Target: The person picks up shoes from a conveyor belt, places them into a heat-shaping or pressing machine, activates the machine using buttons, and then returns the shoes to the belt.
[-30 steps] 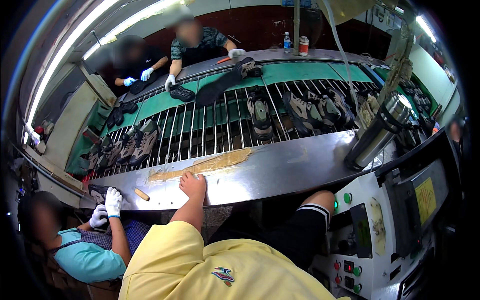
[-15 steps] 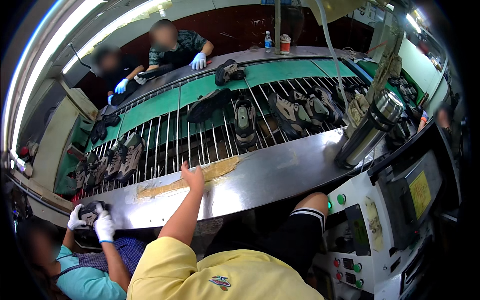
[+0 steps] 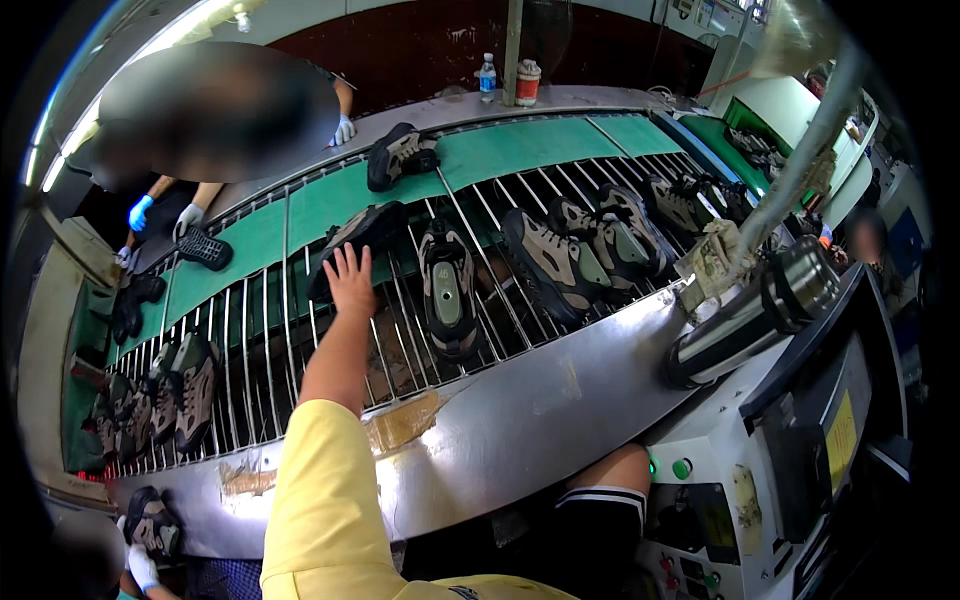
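Observation:
My left hand (image 3: 349, 283) reaches over the metal rods of the conveyor (image 3: 255, 350), fingers spread and holding nothing. Its fingertips overlap the lower edge of a dark shoe (image 3: 372, 228) lying on its side; whether they touch it I cannot tell. Just right of the hand, a grey-and-black shoe (image 3: 448, 285) with a green insole rests upright on the rods. Beyond, another shoe (image 3: 400, 157) sits on the green belt (image 3: 500, 147). My right hand is out of view.
More shoes (image 3: 556, 262) stand to the right, others (image 3: 190, 395) to the left. A steel flask (image 3: 755, 313) leans at the right near a control panel (image 3: 690, 490). Across the belt, a co-worker's gloved hand (image 3: 190, 217) holds a shoe (image 3: 204, 249); another gloved co-worker is at lower left.
My left hand has reached forward from the metal edge to the dark shoe, its fingers spreading. The view has shifted. Across the belt, the co-worker's shoe now shows its sole.

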### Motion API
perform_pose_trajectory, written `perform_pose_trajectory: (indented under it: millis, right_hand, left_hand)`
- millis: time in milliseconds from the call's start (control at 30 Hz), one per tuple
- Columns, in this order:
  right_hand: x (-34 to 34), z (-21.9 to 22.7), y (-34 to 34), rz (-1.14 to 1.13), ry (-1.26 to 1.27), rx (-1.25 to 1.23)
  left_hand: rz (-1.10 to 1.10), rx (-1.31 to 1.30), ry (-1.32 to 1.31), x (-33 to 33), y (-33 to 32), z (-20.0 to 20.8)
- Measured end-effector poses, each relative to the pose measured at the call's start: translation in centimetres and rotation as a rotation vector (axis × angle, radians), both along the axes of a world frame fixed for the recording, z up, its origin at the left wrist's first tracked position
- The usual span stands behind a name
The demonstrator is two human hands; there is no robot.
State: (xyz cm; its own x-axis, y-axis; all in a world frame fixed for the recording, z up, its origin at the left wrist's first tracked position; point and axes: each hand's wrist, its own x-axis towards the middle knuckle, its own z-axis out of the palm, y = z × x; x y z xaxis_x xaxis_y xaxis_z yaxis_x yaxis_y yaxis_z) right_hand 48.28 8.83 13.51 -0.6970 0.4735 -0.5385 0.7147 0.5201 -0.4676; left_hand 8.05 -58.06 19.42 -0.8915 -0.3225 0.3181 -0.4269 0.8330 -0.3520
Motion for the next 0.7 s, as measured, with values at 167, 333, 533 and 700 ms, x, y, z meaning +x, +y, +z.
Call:
perform_pose_trajectory:
  millis: [167,333,533,700]
  right_hand:
    - [-1.0,1.1,-0.6,0.004,-0.038,0.043]
    - [-0.8,1.5,-0.7,0.012,-0.048,0.080]
    - [0.3,2.3,0.3,0.055,0.032,0.113]
    - [-0.7,4.9,-0.6,0.204,0.143,0.160]
  left_hand:
    - [-0.211,-0.151,-0.086,1.2,-5.8,-1.1]
    - [-0.208,0.006,-0.029,0.7,-4.9,1.3]
    - [-0.186,0.062,0.019,-0.7,-4.5,1.0]
    - [-0.205,0.052,-0.118,0.5,-3.7,6.5]
